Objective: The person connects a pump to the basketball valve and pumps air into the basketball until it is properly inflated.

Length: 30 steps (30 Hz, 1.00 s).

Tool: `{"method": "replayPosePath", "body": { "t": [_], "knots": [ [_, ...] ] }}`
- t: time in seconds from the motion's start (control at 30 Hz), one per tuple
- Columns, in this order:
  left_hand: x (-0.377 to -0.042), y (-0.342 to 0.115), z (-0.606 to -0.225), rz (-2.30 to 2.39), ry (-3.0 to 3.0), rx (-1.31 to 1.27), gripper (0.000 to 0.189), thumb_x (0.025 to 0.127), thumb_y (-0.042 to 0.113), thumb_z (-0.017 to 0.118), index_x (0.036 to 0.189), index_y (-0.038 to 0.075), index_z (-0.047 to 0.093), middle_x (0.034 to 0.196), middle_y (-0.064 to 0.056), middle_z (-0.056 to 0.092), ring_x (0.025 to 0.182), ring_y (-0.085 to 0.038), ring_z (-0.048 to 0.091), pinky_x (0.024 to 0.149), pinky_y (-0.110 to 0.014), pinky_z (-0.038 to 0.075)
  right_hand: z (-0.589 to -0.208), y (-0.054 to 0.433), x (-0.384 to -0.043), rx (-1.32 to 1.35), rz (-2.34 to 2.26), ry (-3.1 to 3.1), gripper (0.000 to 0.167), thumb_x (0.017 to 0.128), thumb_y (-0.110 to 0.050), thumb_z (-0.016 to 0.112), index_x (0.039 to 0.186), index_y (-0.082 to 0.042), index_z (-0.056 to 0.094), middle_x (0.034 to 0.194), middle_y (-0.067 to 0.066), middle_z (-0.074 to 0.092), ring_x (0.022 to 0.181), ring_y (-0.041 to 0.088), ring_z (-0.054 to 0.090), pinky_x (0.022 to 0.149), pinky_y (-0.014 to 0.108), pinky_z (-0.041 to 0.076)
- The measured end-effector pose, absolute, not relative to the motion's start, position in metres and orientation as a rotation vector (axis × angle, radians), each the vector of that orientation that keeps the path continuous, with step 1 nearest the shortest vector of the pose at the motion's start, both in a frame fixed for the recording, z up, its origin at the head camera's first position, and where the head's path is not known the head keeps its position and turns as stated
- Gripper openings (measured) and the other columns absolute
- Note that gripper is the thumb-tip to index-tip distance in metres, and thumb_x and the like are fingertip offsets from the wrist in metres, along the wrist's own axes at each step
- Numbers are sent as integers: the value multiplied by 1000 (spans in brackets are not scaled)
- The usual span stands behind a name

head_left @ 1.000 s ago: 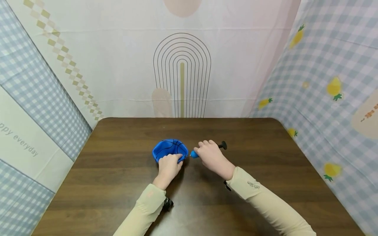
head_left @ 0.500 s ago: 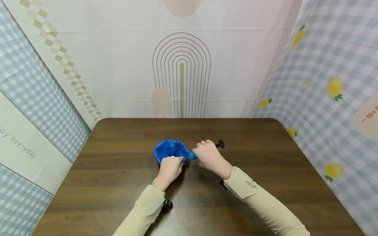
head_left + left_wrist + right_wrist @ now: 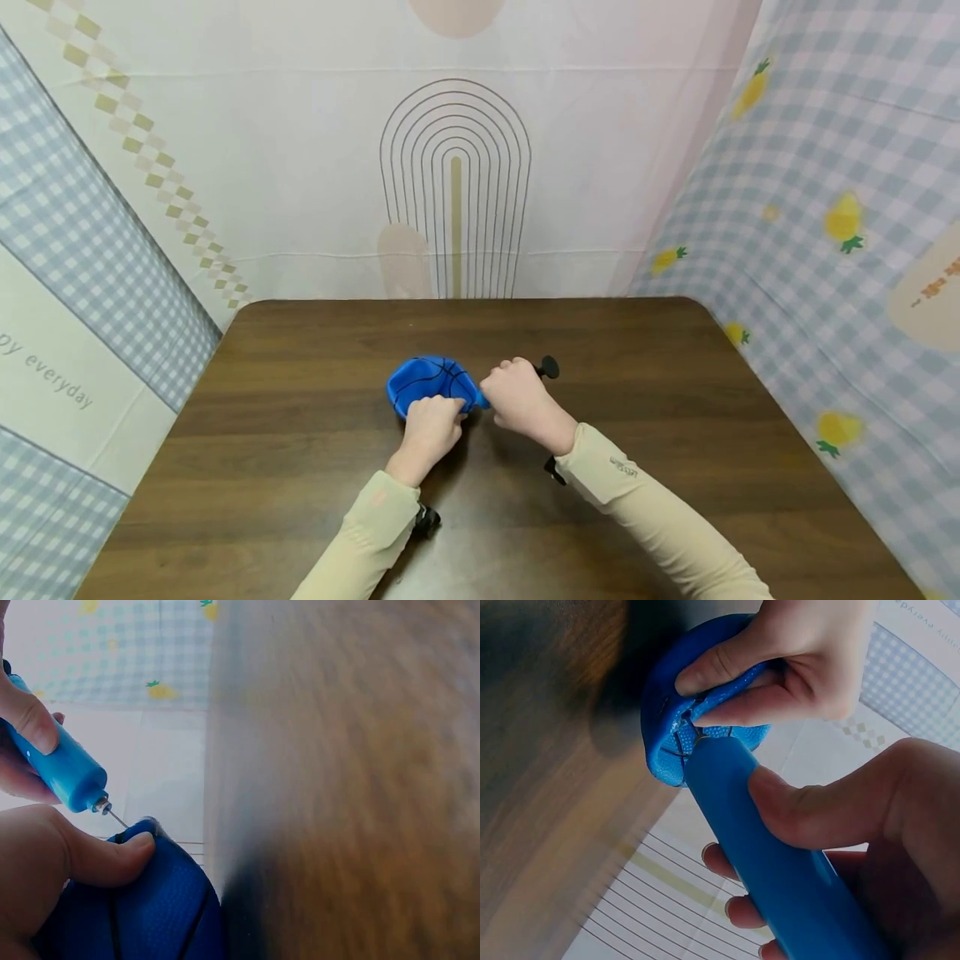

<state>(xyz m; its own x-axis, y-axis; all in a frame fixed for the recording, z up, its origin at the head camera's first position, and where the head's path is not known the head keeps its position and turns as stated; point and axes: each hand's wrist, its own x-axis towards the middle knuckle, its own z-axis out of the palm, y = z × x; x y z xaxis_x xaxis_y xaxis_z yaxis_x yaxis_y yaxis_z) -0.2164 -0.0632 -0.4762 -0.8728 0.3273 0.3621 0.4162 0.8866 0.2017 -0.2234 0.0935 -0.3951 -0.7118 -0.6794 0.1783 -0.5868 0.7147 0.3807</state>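
Observation:
A deflated blue basketball point(image 3: 420, 379) with black lines, its upper side sunken into a bowl shape, sits over the middle of the table. My left hand point(image 3: 429, 433) pinches its near right rim between thumb and fingers. My right hand point(image 3: 525, 402) grips the barrel of a blue hand pump point(image 3: 772, 855), thumb along one side and fingers round the other. From the pump's nozzle a thin metal needle point(image 3: 117, 818) runs to the pinched rim, right beside my left thumb point(image 3: 124, 859); its tip is hidden there. The pump's black handle point(image 3: 550, 367) sticks out behind my right hand.
The brown wooden table point(image 3: 300, 467) lies under both hands. A pale patterned cloth point(image 3: 315, 167) hangs behind it, with checked cloth point(image 3: 810, 275) along the sides. Black wrist straps point(image 3: 427, 521) show at the sleeve cuffs.
My right hand has moved left with the pump, closing the gap in which the needle showed, so the nozzle now meets the ball's edge in the head view. My left hand keeps its pinch.

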Motion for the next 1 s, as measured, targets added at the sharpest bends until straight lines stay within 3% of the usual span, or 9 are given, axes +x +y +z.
{"method": "replayPosePath", "body": {
  "t": [0.17, 0.4, 0.73, 1.0],
  "knots": [
    [-216, -64, -476, -431, -2747, -528, 10, 85, 13, 70, 75, 13, 70, 48, 0, 48, 42, -15, 42, 39, -21, 31, -396, 91, -225, 980, -421, -2632, 48, 69, -13, 74, 51, -22, 30, 49, -7, 40, 49, 11, 41, 48, 24, 23],
    [-219, -67, -477, -493, -2730, -496, 8, 83, 14, 72, 90, 16, 77, 64, -6, 68, 49, -23, 56, 41, -30, 43, -391, 83, -228, 993, -496, -2588, 51, 72, -15, 72, 50, -21, 26, 48, -7, 23, 47, 9, 27, 49, 24, 13],
    [-220, -67, -479, -583, -2736, -463, 7, 83, 16, 72, 87, 17, 77, 72, -8, 73, 55, -29, 62, 43, -35, 45, -390, 76, -228, 985, -559, -2592, 50, 71, -22, 75, 50, -21, 29, 47, -8, 28, 46, 9, 28, 47, 23, 15],
    [-221, -71, -482, -703, -2785, -436, 10, 82, 15, 73, 91, 16, 78, 79, -6, 75, 60, -26, 65, 48, -33, 49, -403, 70, -225, 918, -552, -2633, 46, 70, -24, 74, 48, -21, 33, 46, -7, 35, 44, 9, 35, 44, 23, 23]
  ]
}}
